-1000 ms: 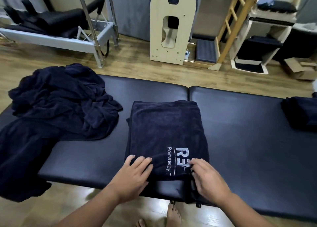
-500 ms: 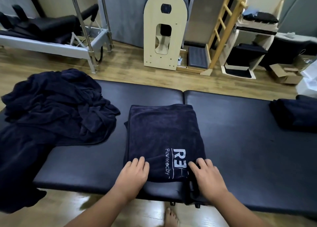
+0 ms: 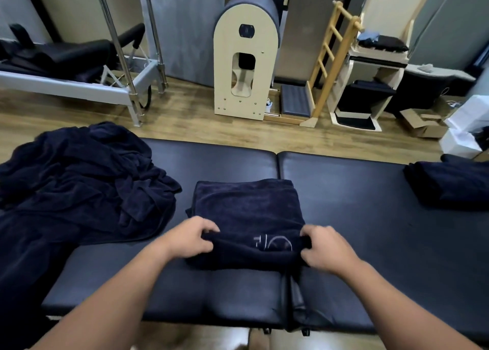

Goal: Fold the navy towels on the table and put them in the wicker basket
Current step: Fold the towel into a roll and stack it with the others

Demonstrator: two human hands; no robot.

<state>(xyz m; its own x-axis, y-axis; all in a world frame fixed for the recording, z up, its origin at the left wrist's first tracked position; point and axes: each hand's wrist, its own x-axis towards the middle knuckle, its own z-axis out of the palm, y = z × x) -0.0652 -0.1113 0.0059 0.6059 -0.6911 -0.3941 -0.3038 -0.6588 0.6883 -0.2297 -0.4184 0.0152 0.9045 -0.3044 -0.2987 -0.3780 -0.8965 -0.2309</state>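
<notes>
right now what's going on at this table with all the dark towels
A person is folding a navy towel in the middle of the padded table. The left hand and right hand each grip a near corner, lifting that edge to fold it away from them. A heap of unfolded towels lies to the left, and a folded towel sits at the far right. No wicker basket is in view.

On the table (image 3: 357,217) in front of you, the folded towel (image 3: 248,209) lies at the middle, the heap of unfolded towels (image 3: 79,180) to its left, a folded stack (image 3: 455,183) far right. Your left hand (image 3: 190,240) and right hand (image 3: 324,248) flank its near edge.
</notes>
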